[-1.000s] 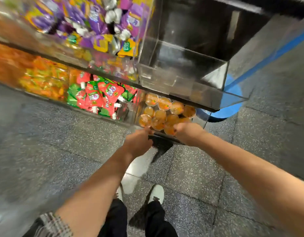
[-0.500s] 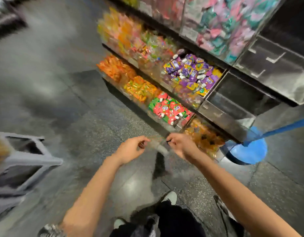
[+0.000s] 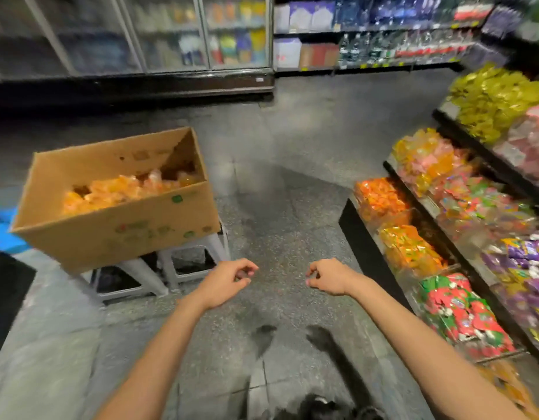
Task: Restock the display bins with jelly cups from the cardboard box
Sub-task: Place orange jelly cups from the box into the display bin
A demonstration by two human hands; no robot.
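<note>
An open cardboard box (image 3: 125, 234) sits at the left, with orange jelly cups (image 3: 119, 190) piled inside. The tiered display bins (image 3: 462, 216) run along the right, filled with colourful snack packs. A blurred orange bin (image 3: 504, 386) shows at the lower right edge. My left hand (image 3: 228, 280) and my right hand (image 3: 328, 275) hang side by side over the floor between box and bins. Both have loosely curled fingers and I see nothing in either. The left hand is a short way right of the box's near corner.
The box rests on two grey stools (image 3: 186, 262). A glass-door cooler (image 3: 171, 34) and shelves of bottles (image 3: 383, 40) line the far wall. Speckled grey floor (image 3: 277, 177) lies between them. Something blue (image 3: 1, 228) sits at the left edge.
My view has swung left, away from the orange jelly bin towards the cardboard box. Both hands have pulled back from the bin and now hang over the floor.
</note>
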